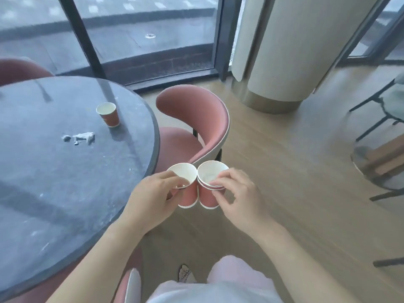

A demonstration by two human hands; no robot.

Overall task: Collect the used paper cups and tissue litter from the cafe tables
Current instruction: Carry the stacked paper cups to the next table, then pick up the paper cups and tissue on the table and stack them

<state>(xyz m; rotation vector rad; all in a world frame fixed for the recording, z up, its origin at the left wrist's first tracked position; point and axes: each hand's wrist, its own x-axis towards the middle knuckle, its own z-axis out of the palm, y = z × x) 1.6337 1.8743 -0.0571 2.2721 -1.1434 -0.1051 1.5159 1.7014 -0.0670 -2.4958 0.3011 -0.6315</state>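
My left hand [153, 194] pinches the rim of a single pink paper cup [189, 193], white inside. My right hand [237, 200] holds a stack of nested pink cups [207, 196] by the rims. The single cup and the stack touch side by side, just off the right edge of the round table. On the table stands another pink paper cup [108, 114], upright. Left of it and nearer to me lie crumpled white tissue scraps [84, 137] with a small tissue ball [66, 138] beside them.
The round grey table [54, 193] fills the left. A pink chair [196, 125] stands behind the cups, another pink chair [19, 69] at the far left, and a third pink chair [131, 285] near my legs. A thick white column [282, 62] rises at the back right. Another table's base [380, 165] is at the right.
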